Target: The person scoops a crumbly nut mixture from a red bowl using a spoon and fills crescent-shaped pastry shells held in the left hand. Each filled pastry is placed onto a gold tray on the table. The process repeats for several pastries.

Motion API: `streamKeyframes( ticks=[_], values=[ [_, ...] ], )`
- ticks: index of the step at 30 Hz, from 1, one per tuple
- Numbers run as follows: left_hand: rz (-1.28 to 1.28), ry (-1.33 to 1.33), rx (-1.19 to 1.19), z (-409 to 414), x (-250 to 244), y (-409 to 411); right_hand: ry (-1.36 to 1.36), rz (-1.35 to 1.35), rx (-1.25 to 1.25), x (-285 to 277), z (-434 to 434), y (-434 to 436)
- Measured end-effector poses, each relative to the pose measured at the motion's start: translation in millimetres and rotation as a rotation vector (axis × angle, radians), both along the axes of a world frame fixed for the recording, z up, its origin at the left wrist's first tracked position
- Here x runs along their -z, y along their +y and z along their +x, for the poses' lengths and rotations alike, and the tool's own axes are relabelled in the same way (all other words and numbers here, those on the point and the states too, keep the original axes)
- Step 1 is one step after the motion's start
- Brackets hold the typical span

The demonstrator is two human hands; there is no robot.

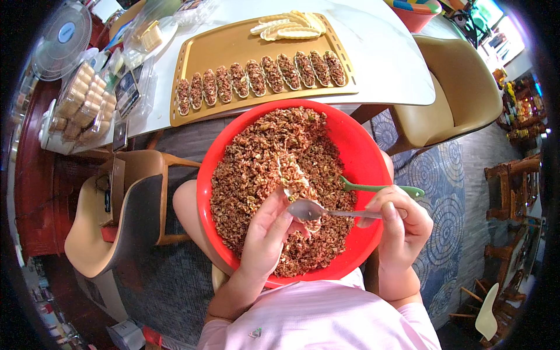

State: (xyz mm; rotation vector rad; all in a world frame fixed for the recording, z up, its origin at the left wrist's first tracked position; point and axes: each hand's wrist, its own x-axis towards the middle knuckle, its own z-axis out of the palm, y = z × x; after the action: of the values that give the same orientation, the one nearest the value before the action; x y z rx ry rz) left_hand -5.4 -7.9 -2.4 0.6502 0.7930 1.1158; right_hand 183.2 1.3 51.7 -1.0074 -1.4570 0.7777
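Note:
A big red plastic basin on my lap holds a reddish-brown rice mixture. Above it my left hand grips a pale, wavy-edged shell heaped with the mixture. A metal spoon is in my right hand, its bowl against the near part of the shell. A green-handled utensil leans on the basin's right rim, its head in the mixture. On the table, a gold tray carries a row of filled shells and a small pile of empty shells.
The white table lies beyond the basin. At its left stand clear packs of pale rounded items, a phone, plastic bags and a fan. Tan chairs stand at right and left.

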Motion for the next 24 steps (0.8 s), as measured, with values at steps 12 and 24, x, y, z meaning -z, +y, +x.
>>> streamKeyframes(
  ticks=[12, 24],
  values=[
    [-0.048, -0.099, 0.104, -9, -1, -2, 0.513, -0.319, 0.045, 10, -1, 31],
    [-0.124, -0.33, 0.196, -12, 0, 1, 0.965, -0.612, -0.165, 67, 20, 35]
  ],
)
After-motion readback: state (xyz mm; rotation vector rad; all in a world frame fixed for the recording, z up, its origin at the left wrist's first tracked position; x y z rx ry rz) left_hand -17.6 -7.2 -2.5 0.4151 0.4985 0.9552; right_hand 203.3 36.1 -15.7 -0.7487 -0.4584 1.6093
